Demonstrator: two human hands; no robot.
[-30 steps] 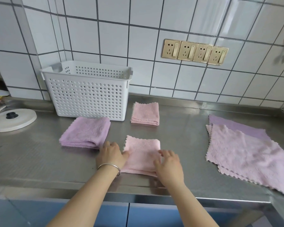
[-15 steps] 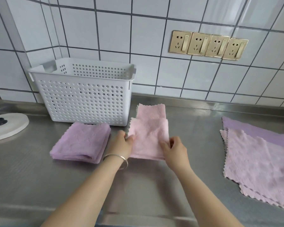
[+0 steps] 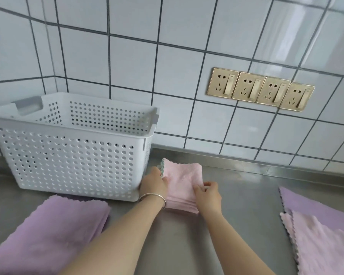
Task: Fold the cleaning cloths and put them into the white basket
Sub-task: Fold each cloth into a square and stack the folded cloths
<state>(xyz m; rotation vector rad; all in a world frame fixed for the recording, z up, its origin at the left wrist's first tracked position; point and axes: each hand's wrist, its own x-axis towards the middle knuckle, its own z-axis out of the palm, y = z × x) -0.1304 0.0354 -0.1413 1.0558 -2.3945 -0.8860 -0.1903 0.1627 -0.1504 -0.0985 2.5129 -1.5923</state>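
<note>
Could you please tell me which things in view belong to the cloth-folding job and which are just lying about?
Part of the job:
- folded pink cloth stack, held by left hand and right hand
- white perforated plastic basket
- folded purple cloth
- unfolded pink and purple cloths

Just there:
- gold wall sockets
- steel counter

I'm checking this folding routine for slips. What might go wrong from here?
Both hands, left hand and right hand, grip the pink folded stack only at its edges, so layers may slide apart or unfold when lifted. The white basket has a tall wall; the stack might catch on its rim going in.
</note>
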